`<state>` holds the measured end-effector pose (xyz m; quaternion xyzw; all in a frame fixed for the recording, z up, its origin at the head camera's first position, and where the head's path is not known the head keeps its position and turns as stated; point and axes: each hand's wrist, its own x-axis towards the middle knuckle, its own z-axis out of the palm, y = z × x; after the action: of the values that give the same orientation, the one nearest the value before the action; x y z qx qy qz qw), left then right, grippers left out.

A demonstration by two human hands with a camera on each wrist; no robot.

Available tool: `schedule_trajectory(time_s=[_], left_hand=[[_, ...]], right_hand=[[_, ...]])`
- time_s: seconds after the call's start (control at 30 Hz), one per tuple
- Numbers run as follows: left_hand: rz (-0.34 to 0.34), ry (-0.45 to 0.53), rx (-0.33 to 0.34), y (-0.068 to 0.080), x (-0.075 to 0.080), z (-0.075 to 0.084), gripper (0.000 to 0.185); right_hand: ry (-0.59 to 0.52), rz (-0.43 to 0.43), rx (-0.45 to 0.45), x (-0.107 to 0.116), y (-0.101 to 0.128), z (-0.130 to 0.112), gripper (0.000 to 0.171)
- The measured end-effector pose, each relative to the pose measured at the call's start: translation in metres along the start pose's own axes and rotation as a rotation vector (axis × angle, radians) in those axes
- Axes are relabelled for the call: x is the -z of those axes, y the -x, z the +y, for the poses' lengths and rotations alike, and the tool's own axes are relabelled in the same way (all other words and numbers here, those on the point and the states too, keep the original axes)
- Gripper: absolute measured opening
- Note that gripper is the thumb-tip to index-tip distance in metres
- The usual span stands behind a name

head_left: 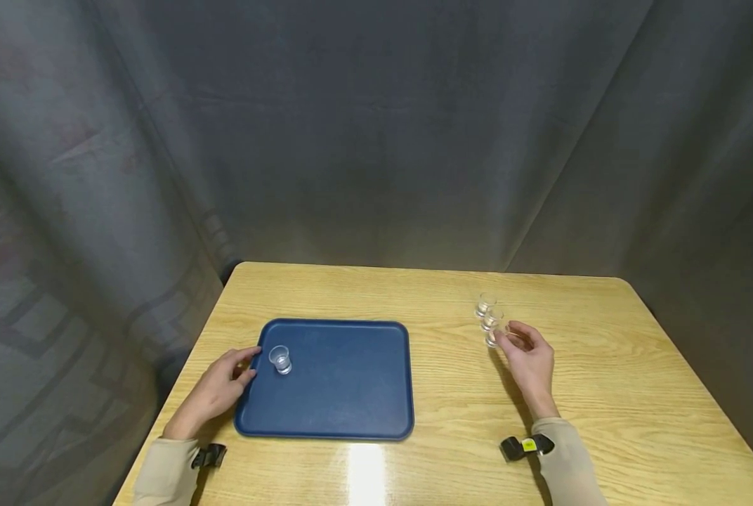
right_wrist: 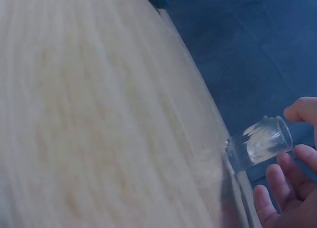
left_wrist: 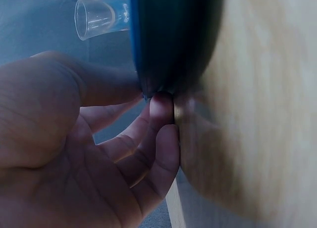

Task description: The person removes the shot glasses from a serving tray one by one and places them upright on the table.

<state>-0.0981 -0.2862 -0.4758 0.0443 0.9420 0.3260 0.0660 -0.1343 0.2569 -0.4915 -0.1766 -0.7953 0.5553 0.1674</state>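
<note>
My left hand (head_left: 220, 383) is at the left edge of a dark blue tray (head_left: 345, 393). In the left wrist view, its thumb lies on the tray rim (left_wrist: 133, 44) and its fingertips sit low beneath the edge, gripping it. On the tray near that hand stands a clear shot glass (head_left: 280, 360). Over to the right, my right hand (head_left: 529, 362) has thumb and fingers spread about the rim of the nearest of three shot glasses (head_left: 492, 340). The right wrist view shows that glass (right_wrist: 267, 141) still upright on the table, fingertips just at its rim.
Two more clear shot glasses, a middle one (head_left: 492, 320) and a far one (head_left: 486, 303), stand in a close row behind the nearest one. Everything is on a light wooden table (head_left: 452, 393). Grey curtains (head_left: 376, 140) hang behind and at both sides.
</note>
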Motion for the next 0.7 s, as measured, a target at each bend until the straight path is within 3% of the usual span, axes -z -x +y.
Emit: schedule_trajectory(time_s=[0.27,0.47,0.7], left_hand=[[0.007,-0.005,0.002,-0.001,0.0,0.001,0.047],[0.009,-0.005,0.005,-0.001,0.0,0.001,0.046],[0.012,-0.007,0.001,0.0,-0.001,0.001,0.046]], right_hand=[[-0.014,0.067,0.042,0.0,0.001,-0.007,0.04],[-0.087,0.149,0.106,-0.007,0.007,-0.026,0.029],[-0.187,0.062,0.151,-0.022,0.018,-0.044,0.03]])
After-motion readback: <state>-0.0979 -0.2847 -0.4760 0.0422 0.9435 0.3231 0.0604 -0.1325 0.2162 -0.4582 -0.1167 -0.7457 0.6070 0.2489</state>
